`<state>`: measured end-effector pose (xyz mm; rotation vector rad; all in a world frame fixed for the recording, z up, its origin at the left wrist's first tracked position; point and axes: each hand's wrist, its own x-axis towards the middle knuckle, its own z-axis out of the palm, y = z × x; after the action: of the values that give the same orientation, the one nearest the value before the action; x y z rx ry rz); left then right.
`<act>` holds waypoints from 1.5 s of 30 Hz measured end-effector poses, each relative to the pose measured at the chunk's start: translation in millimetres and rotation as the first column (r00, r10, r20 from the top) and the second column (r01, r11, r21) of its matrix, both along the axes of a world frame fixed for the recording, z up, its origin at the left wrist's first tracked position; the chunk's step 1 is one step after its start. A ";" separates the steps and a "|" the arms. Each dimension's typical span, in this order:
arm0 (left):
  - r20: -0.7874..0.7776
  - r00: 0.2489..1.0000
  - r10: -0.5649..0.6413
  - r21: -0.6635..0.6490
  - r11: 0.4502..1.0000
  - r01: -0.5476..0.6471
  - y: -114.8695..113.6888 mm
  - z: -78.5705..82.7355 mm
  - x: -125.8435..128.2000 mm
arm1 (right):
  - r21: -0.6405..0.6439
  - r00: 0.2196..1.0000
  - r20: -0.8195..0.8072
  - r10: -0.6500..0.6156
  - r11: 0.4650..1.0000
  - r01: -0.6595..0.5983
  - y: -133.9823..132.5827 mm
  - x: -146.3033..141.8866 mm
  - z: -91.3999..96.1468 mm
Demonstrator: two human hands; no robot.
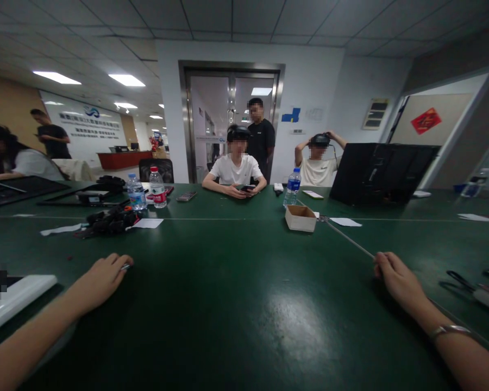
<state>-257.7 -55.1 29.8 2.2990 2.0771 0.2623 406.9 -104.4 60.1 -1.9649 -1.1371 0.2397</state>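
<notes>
My left hand [106, 277] rests low over the left half of the green table [228, 304]. Its fingers are closed around a small shiny metal piece [125, 266], which shows only at the fingertips. On the right, my right hand [399, 279] is held with curled fingers, a metal band [450, 329] around its wrist. A thin pale line [350, 239] runs across the table to those fingers and shows again beyond the forearm; whether they grip it is hidden. A small open cardboard box [300, 219] sits farther off, between the hands.
Bottles [136, 193] and a black strap-like bundle [112, 219] stand at the back left. Near the box are another bottle [292, 187] and a paper slip [345, 222]. A large black case [383, 172] stands back right. Several people are across the table.
</notes>
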 end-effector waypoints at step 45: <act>0.591 0.714 -0.377 0.228 0.926 0.300 39.6 -0.7 261.9 | -0.036 0.778 0.628 0.034 0.999 -0.015 13.3 -51.5 -2.3</act>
<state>4.2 -15.6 29.1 2.1655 1.3121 0.9976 355.3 -91.1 57.8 -2.1186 -1.5808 -0.4375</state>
